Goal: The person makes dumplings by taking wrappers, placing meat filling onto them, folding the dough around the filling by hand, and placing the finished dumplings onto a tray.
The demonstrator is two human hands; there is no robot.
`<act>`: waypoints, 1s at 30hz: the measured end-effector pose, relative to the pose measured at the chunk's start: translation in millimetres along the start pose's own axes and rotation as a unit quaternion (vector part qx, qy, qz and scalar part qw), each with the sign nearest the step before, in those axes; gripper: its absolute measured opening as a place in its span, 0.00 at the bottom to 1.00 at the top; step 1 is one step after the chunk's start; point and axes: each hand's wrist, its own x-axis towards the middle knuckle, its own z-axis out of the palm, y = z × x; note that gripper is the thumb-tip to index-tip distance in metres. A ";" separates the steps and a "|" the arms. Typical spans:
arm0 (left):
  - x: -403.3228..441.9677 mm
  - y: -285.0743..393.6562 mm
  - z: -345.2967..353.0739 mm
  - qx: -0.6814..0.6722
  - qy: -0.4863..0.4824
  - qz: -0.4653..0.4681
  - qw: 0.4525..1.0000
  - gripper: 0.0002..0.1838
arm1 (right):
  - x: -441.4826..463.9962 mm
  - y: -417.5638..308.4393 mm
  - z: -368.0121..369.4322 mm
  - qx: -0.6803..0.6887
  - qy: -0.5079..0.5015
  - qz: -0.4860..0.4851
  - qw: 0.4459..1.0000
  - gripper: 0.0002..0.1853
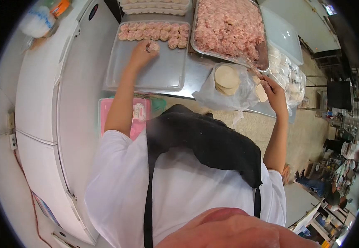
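Observation:
My left hand (pixel 141 54) is closed round a meat-filled dumpling (pixel 153 46) over the clear plastic tray (pixel 146 78). Rows of similar dumplings (pixel 154 31) fill the far part of that tray. On the right, my right hand (pixel 275 96) has its fingers closed near the front corner of the meat pan. A thin tool-like shape smeared with meat seems to be in them, but I cannot make out its kind. Pale round wrappers (pixel 260 91) lie beside these fingers. A stack of round wrappers (pixel 227 77) sits on a plastic bag (pixel 209 93) between my hands.
A large metal pan (pixel 193 44) holds ground meat (pixel 229 29). Stacked trays of dumplings (pixel 154 7) stand at the back left. Bagged white packs (pixel 285 72) and a translucent lid (pixel 285 39) are on the right. A white refrigerator (pixel 80 103) flanks my left; a pink container (pixel 105 115) sits below the table.

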 end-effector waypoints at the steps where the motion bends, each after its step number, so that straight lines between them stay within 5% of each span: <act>1: 5.0 -5.2 15.6 0.012 0.032 0.008 0.999 0.33 | -0.9 7.1 -4.3 0.009 -0.001 0.004 1.000 0.17; 5: 19.2 13.6 36.6 0.030 0.039 -0.031 0.998 0.39 | 3.6 18.5 -14.2 -0.004 0.017 -0.015 1.000 0.17; 9: 34.0 2.3 66.0 0.014 0.111 0.048 0.993 0.39 | 28.7 12.9 -22.6 -0.158 -0.028 -0.019 0.987 0.20; 15: 14.1 28.8 52.2 0.102 0.062 0.061 0.991 0.37 | 113.7 48.0 -84.4 -0.485 -0.002 -0.187 0.854 0.13; 17: 1.6 55.5 46.9 0.201 0.060 0.018 0.978 0.33 | 144.8 60.4 -91.1 -0.487 0.030 -0.236 0.840 0.10; 20: -19.3 119.3 63.9 0.043 0.088 0.066 0.993 0.24 | 177.7 97.5 -57.9 -0.468 0.066 -0.297 0.829 0.07; 23: -48.4 212.5 82.3 -0.122 0.009 0.085 0.989 0.14 | 128.3 85.8 -24.8 -0.436 -0.047 -0.298 0.848 0.07; 26: -58.1 217.0 113.1 -0.141 -0.121 0.098 0.978 0.13 | 99.5 64.3 -47.2 -0.429 -0.097 -0.341 0.831 0.09; 29: -66.6 216.2 143.3 0.012 -0.076 0.222 0.972 0.11 | 126.4 55.1 -83.2 -0.479 -0.081 -0.321 0.813 0.11; 30: -66.8 213.3 148.8 0.001 -0.083 0.198 0.977 0.11 | 143.5 60.6 -81.2 -0.482 -0.067 -0.324 0.811 0.10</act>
